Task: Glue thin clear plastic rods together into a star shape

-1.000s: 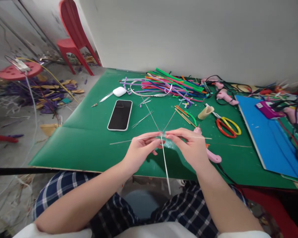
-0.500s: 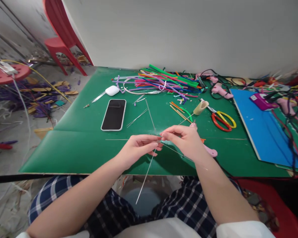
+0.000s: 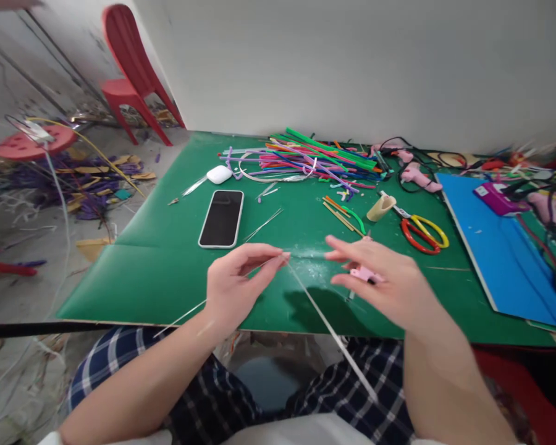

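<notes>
My left hand [image 3: 245, 278] pinches thin pale wire-like strands between thumb and fingertips, over the front of the green table. One white strand [image 3: 328, 326] slants down to the right, past the table edge and over my lap. Another strand [image 3: 181, 317] sticks out to the left behind my wrist. Well to the right of the pinch, my right hand [image 3: 375, 278] has its thumb and fingers apart with nothing seen in them. Behind its fingers shows a pink tool [image 3: 366, 274], apparently a glue gun, partly hidden by that hand.
A phone [image 3: 221, 219] lies left of centre, with a white case [image 3: 219, 175] behind it. Colourful pipe cleaners [image 3: 306, 157] are heaped at the back. Scissors [image 3: 421, 232], a beige tube [image 3: 380, 208] and a blue board [image 3: 495, 241] are on the right.
My right hand has let go of the strands and moved right, its fingers spreading. My left hand has shifted slightly left, turning the strands with it.
</notes>
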